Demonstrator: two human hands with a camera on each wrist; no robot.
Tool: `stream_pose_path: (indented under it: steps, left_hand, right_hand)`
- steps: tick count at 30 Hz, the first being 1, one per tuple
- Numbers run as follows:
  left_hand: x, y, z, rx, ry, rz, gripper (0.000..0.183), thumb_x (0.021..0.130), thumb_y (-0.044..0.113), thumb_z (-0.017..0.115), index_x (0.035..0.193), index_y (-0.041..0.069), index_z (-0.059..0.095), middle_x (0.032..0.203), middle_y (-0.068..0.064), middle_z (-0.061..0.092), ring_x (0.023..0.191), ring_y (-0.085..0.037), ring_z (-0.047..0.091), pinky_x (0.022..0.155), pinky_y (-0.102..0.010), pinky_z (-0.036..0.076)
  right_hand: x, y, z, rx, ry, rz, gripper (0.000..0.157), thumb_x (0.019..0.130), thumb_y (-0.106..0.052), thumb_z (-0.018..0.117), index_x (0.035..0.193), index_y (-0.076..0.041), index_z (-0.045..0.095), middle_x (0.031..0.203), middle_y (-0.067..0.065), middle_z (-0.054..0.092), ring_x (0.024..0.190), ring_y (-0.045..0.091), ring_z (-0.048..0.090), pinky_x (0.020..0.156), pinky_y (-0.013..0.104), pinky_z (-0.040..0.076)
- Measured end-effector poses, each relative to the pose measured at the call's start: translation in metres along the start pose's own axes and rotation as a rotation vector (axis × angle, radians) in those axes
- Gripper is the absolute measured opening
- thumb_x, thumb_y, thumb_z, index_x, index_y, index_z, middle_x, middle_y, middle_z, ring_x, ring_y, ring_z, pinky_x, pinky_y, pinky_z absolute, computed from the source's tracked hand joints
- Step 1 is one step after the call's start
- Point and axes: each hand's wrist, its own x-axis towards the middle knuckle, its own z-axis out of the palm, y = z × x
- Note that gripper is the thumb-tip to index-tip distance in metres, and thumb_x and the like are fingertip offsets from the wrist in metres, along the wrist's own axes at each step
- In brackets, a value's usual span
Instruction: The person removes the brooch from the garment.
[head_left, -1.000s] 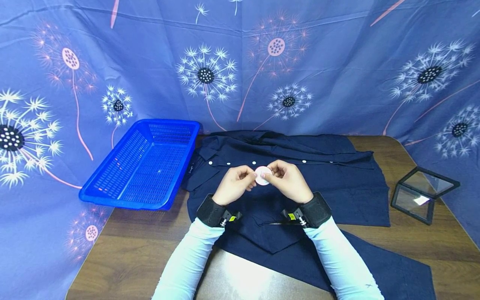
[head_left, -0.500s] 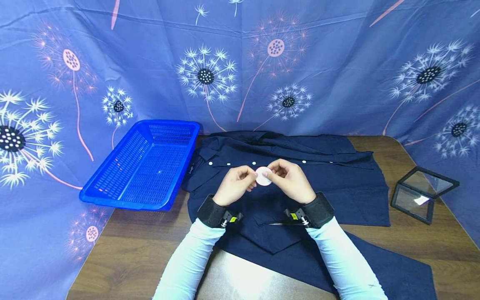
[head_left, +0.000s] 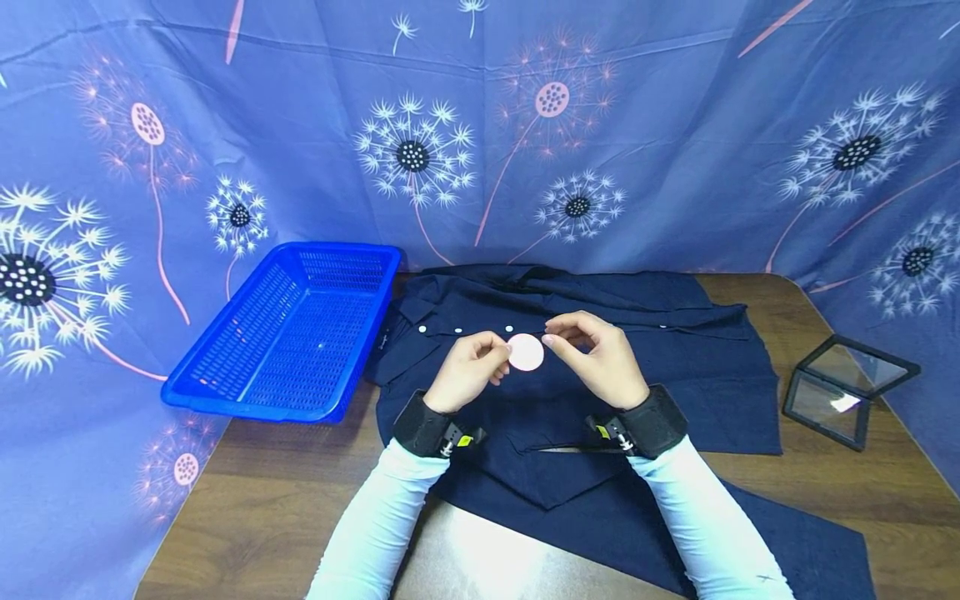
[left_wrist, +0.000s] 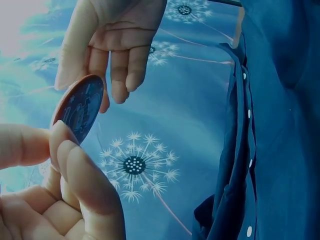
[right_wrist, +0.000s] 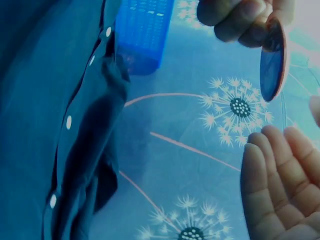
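My left hand (head_left: pixel 467 371) pinches a small round disc (head_left: pixel 527 352) by its left edge, thumb against fingers. In the head view the disc's upper face is pale pinkish white. Its other face is dark with small printed figures, as the disc (left_wrist: pixel 82 111) in the left wrist view shows. My right hand (head_left: pixel 596 358) is just to the right of the disc with its fingers loosely bent and nothing in them. A gap separates the right hand (right_wrist: pixel 282 182) from the disc in the right wrist view. Under both hands lies a dark navy shirt (head_left: pixel 585 408) with white buttons.
A blue plastic basket (head_left: pixel 330 414) with perforated sides stands on the left of the wooden table (head_left: pixel 270 500). Toward the right edge lies a black hinged frame (head_left: pixel 825 425) with two clear panels. A dandelion-print cloth (head_left: pixel 480 150) hangs behind.
My right hand has let go of the disc and drawn back to the right, uncovering the pale face. The left hand keeps its pinch in nearly the same place.
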Motion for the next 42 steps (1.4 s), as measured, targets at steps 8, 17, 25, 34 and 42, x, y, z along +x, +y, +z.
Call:
stream_pose_path:
  steps: [8,17,25,34,42]
  left_hand:
    - [-0.001,0.001,-0.001,-0.084,0.024,-0.041,0.019,0.097,0.007,0.054,0.085,-0.007,0.059,0.067,0.001,0.054,0.058,-0.011,0.052,0.056,-0.020,0.048]
    - [-0.003,0.001,-0.004,-0.095,0.024,-0.042,0.019,0.097,0.008,0.053,0.086,-0.007,0.058,0.068,0.001,0.054,0.059,-0.011,0.052,0.056,-0.020,0.048]
    - [-0.002,0.000,-0.002,-0.102,0.015,-0.040,0.019,0.097,0.007,0.053,0.086,-0.007,0.058,0.067,0.002,0.054,0.058,-0.009,0.052,0.055,-0.020,0.048]
    - [-0.002,-0.003,-0.001,-0.141,0.004,-0.072,0.021,0.098,0.008,0.052,0.085,-0.007,0.058,0.067,0.002,0.054,0.058,-0.010,0.051,0.056,-0.020,0.048]
    - [-0.002,-0.006,-0.002,-0.165,-0.001,-0.096,0.020,0.099,0.009,0.051,0.085,-0.004,0.058,0.066,0.002,0.054,0.056,-0.010,0.052,0.055,-0.020,0.048]
  right_hand:
    - [-0.005,0.004,-0.005,-0.074,0.023,-0.148,0.027,0.082,-0.005,0.077,0.108,-0.008,0.071,0.101,0.005,0.071,0.086,0.021,0.066,0.078,0.028,0.054]
    - [-0.013,0.013,-0.002,-0.156,0.011,-0.246,0.034,0.078,-0.006,0.080,0.110,-0.010,0.070,0.108,0.004,0.071,0.096,0.018,0.067,0.083,0.023,0.052]
    - [-0.014,0.015,0.007,-0.218,0.002,-0.339,0.038,0.074,-0.004,0.083,0.109,-0.007,0.070,0.108,0.007,0.071,0.102,0.022,0.067,0.085,0.037,0.056]
    - [-0.011,0.012,0.014,-0.248,0.014,-0.398,0.034,0.072,0.000,0.084,0.102,-0.006,0.071,0.101,0.008,0.071,0.097,0.023,0.068,0.093,0.045,0.054]
    - [-0.013,0.011,0.017,-0.271,0.014,-0.446,0.032,0.071,0.003,0.082,0.100,-0.005,0.071,0.101,0.008,0.070,0.096,0.022,0.067,0.088,0.040,0.055]
